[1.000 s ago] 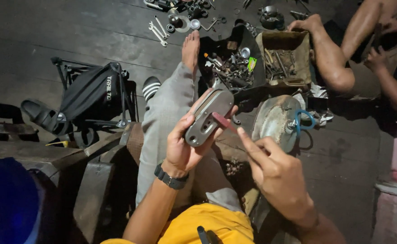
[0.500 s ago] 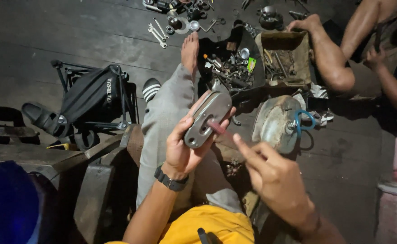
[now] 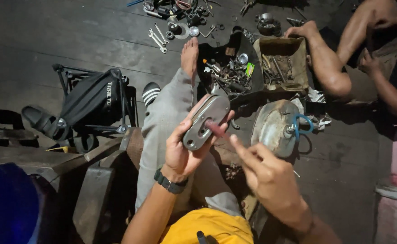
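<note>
Floor: I see a dark plank floor (image 3: 72, 40) carrying everything.
Round part: a grey metal disc (image 3: 273, 129) lies right of my knee.
Metal piece: an oblong grey casting (image 3: 206, 121) held up over my lap.
Left hand (image 3: 185, 151): closed around the casting's lower end.
Right hand (image 3: 270, 178): fingers pinching a small reddish tool (image 3: 216, 129) against the casting.

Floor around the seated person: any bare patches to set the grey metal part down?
Bare boards upper left, between the wrenches and folded black stool, and lower right beside the round metal cover. Crowded ahead: parts pile, open box. The left hand holds the grey metal part.
</note>
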